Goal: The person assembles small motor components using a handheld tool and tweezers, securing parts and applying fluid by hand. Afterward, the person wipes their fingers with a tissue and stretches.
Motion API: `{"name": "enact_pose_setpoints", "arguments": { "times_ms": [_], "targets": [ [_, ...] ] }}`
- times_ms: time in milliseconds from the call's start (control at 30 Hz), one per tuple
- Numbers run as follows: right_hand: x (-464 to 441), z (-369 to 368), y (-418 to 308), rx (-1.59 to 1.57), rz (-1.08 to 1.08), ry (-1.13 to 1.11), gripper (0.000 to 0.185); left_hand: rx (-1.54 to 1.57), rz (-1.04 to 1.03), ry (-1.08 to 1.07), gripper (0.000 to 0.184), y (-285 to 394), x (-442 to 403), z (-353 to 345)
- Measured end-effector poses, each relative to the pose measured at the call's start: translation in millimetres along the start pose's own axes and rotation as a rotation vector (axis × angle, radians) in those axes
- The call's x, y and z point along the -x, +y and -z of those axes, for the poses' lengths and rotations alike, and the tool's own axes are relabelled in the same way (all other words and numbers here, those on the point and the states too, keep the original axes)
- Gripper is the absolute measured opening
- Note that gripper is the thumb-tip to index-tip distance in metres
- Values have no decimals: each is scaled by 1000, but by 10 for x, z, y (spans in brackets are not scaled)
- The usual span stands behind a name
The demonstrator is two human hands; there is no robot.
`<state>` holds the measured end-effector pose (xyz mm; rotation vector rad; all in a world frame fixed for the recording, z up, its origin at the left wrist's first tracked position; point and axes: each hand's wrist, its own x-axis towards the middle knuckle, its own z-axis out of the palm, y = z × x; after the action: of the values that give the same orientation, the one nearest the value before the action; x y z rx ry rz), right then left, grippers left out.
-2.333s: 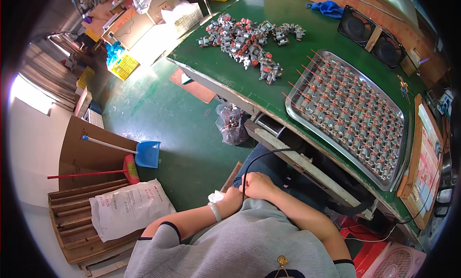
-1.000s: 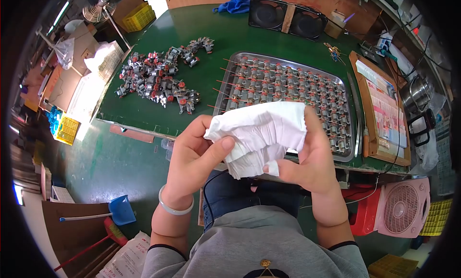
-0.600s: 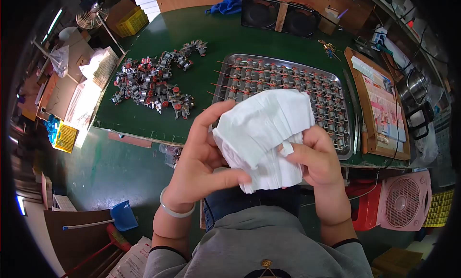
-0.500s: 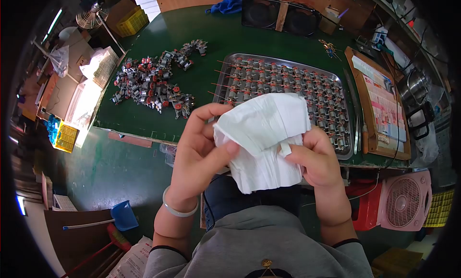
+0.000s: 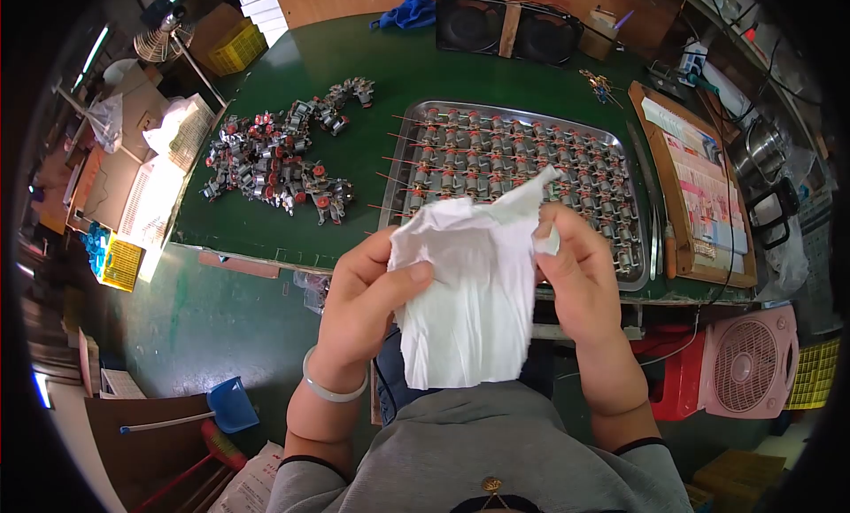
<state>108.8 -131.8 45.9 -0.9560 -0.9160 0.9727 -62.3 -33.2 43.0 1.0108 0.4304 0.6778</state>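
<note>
A creased white tissue (image 5: 469, 292) hangs spread between my hands over my lap and the table's front edge. My left hand (image 5: 367, 283) pinches its left edge, thumb lying on the front. At the upper right, my right hand (image 5: 575, 265) grips the side of the tissue between thumb and fingers. A small white piece (image 5: 547, 240) shows at my right thumb; whether it is a wrap or part of the tissue I cannot tell. Behind the tissue, a metal tray (image 5: 639, 239) holds rows of small metal parts (image 5: 496, 146) with red pieces, some hidden by the tissue.
Left on the green table (image 5: 381, 57) lies a heap of similar metal parts (image 5: 279, 159). A wooden-framed board (image 5: 655, 115) with papers and a wooden-handled tool (image 5: 669, 250) are right of the tray. Black speakers (image 5: 474, 26) stand at the back; a pink fan (image 5: 751, 362) is at lower right.
The tissue was folded over at the top; now it hangs opened out, longer downward. My right hand has moved up slightly, pulling its upper right corner.
</note>
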Motion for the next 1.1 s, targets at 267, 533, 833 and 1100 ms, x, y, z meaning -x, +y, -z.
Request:
{"name": "enact_pose_setpoints", "arguments": {
  "times_ms": [267,533,833,1100],
  "targets": [
    [27,-14,-36,-124,-71,-31,32,-109,-190,-42,28,15,30,-15],
    [210,-104,-304,-29,550,-305,19,52,-449,-461,12,316,259,-79],
    [655,-788,-859,430,504,212,10,509,-145,-225,34,480,832,-864],
    [496,-513,-665,-196,658,-113,3,531,-518,-432,59,133,647,-1064]
  ]
}}
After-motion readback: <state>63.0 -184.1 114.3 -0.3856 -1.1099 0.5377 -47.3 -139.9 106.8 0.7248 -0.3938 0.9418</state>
